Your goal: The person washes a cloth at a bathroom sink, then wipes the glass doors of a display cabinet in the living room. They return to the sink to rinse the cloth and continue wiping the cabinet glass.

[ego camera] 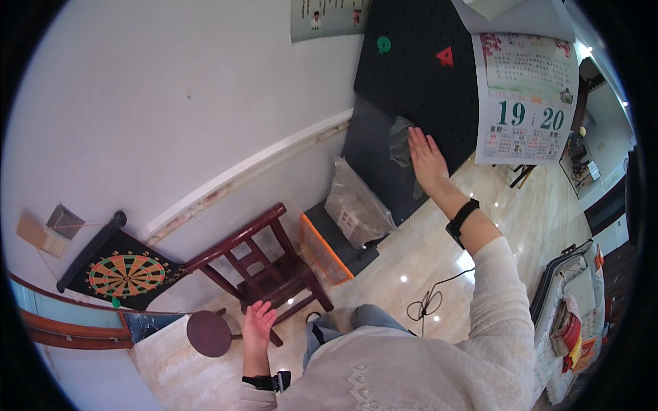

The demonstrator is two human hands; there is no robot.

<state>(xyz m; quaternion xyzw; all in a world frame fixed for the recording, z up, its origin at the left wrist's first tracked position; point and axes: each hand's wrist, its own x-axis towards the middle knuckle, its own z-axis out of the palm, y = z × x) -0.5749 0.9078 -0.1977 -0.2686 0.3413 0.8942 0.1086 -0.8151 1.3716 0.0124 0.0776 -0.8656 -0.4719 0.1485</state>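
Observation:
My right hand [429, 156] lies flat, fingers together, over a crumpled grey cloth [399, 141] against a black panel [416, 87] dotted with small dark marks. Part of the cloth shows left of the fingers, and a bit more of it seems to show below the wrist; the palm hides the rest. Higher on the panel are a green round piece [384, 44] and a red triangular piece [445, 56]. My left hand [258, 321] hangs in the air, holding nothing, its fingers slightly bent and apart, in front of a dark red wooden chair [277, 272].
A wall calendar [527, 103] hangs right of the panel. Below stand a clear plastic bag [357, 205] and an orange-edged crate [324, 251]. A round stool [209, 334] and a dartboard banner [127, 275] are at left. A coiled black cable [424, 306] lies on the floor.

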